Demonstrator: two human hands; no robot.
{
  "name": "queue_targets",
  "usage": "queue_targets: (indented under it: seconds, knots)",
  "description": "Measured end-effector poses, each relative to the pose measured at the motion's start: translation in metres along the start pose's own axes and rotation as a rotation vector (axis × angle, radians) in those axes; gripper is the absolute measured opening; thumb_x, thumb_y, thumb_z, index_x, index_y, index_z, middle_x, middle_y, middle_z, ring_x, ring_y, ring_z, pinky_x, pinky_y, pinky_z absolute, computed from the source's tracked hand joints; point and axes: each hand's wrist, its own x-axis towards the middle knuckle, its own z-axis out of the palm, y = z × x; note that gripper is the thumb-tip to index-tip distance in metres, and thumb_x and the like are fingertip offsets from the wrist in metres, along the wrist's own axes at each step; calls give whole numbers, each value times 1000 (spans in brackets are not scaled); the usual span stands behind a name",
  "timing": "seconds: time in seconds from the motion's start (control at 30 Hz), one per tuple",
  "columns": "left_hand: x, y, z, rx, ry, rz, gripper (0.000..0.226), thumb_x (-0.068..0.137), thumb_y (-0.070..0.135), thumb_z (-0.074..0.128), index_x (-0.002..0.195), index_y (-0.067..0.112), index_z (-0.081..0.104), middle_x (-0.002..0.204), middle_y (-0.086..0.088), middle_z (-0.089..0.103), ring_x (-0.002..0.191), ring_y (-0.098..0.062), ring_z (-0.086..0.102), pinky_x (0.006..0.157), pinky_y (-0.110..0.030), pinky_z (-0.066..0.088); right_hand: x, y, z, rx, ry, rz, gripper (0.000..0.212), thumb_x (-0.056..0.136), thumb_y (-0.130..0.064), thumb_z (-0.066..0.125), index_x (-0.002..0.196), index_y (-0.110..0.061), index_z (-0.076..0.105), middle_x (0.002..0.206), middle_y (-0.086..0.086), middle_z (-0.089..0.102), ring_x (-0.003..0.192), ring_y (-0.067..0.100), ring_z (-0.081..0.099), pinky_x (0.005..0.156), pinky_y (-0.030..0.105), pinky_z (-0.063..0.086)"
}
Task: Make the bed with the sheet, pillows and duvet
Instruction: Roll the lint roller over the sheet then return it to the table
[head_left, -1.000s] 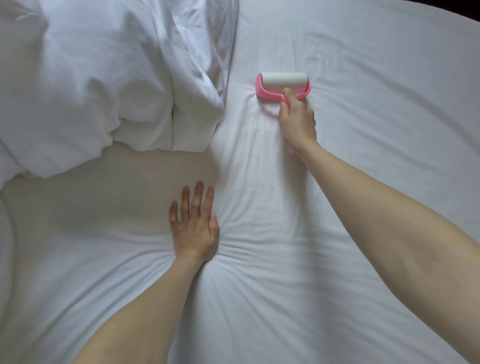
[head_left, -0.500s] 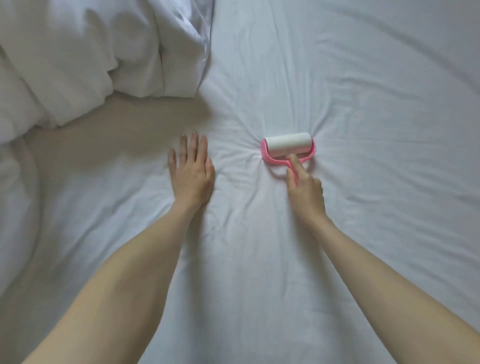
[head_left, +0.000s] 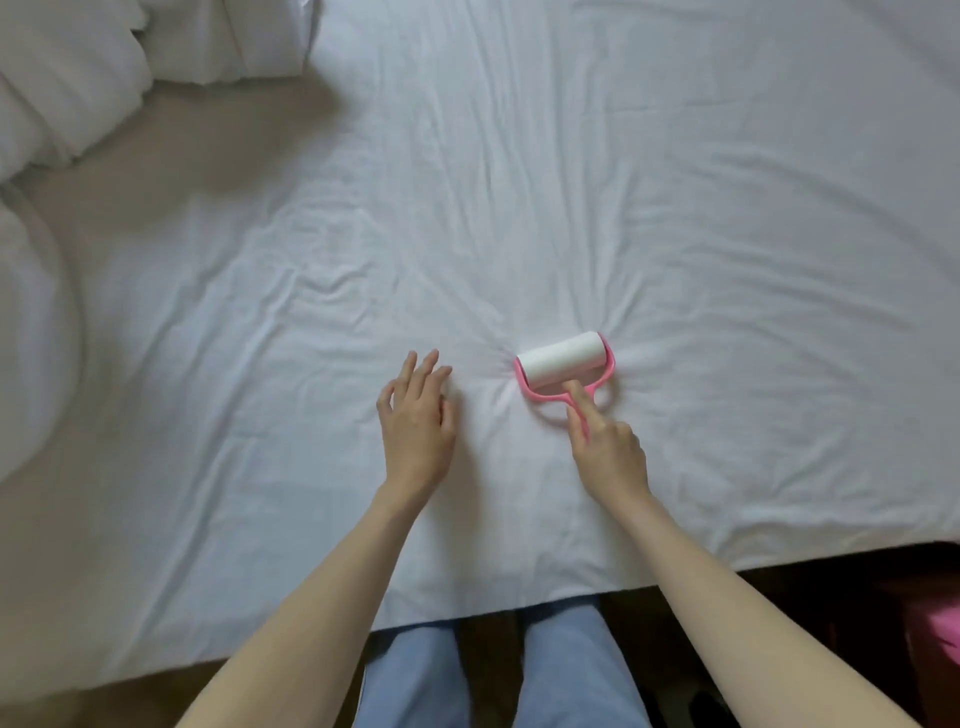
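Head view: right hand (head_left: 608, 452) fingers clamped on pink lint roller (head_left: 563, 366) handle, pulled back toward bed edge since a second ago. Left hand (head_left: 415, 415) fingers apart, lifting off sheet (head_left: 675, 208). Sheet cleaning likely nearly done here.

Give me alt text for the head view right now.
The right hand grips a pink lint roller on the white sheet, near the bed's front edge. The left hand hovers or rests open beside it; a bunched duvet lies far left.
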Motion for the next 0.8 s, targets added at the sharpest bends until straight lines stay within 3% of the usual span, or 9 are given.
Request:
queue_targets:
  seconds: [0.23, 0.47, 0.67, 0.8]
  knots:
    - [-61, 19, 2, 44, -89, 11, 40, 90, 2, 45, 127, 14, 56, 149, 0, 42, 144, -18, 26, 112, -35, 19, -73, 41, 2, -19, 28, -17, 43, 101, -29, 42, 144, -31, 40, 77, 14, 63, 70, 34, 58, 57, 34, 38]
    - [-81, 57, 11, 19, -110, -91, 39, 96, 8, 42, 134, 13, 52, 148, 1, 42, 142, -16, 29, 113, -32, 19, -97, 95, -26, 130, 232, -16, 40, 99, -20, 50, 138, -24, 51, 73, 12, 63, 62, 33, 58, 52, 32, 38]
    - [-74, 112, 53, 5, -101, -176, 40, 96, 9, 42, 135, 13, 51, 147, 1, 43, 139, -17, 32, 112, -34, 22, -42, 123, -62, 147, 8, 74, 42, 103, -31, 35, 145, -33, 38, 90, 16, 64, 83, 36, 59, 65, 38, 43]
    - [-67, 140, 82, 55, -163, -89, 42, 93, 8, 46, 135, 14, 50, 149, -1, 40, 136, -20, 35, 109, -35, 26, 6, 115, -77, 167, -45, 38, 42, 103, -31, 33, 145, -34, 35, 102, 19, 64, 93, 40, 58, 74, 43, 46]
